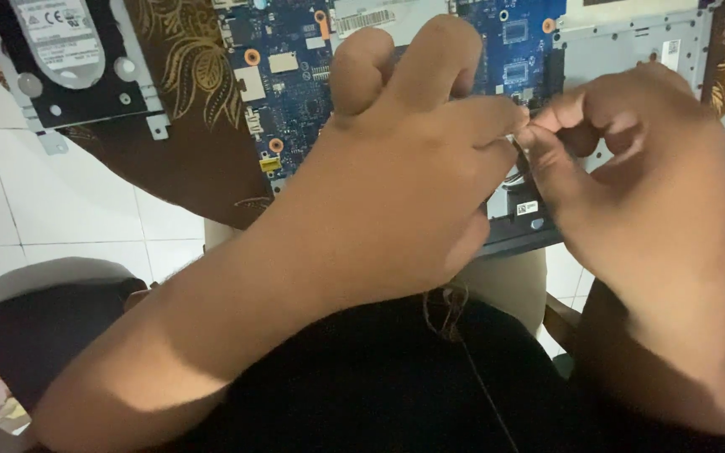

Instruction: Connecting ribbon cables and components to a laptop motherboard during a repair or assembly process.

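landmark: blue circuit board (295, 92), lying bare inside an opened laptop shell, at the top of the view
left hand (404, 176): over the board's lower right part, curled nearly into a fist, thumb and forefinger tips pressed together toward the right
right hand (631, 184): just right of the board, over the grey chassis (623, 42), fingers (547, 126) pinched and pointing left
thin wire (520, 155): a small dark loop at the board's lower right edge, right where both pinches meet; too blurred to say which hand truly has it
key relation: the wire sits between the two hands, fingertip to fingertip, its short visible run curving downward off the board's edge; both hands equally near
drive (60, 50): a hard disk in a metal bracket, well left of the board, untouched
cloth (203, 151): brown patterned, under the board's left side
floor (44, 210): white tile, lower left of the board
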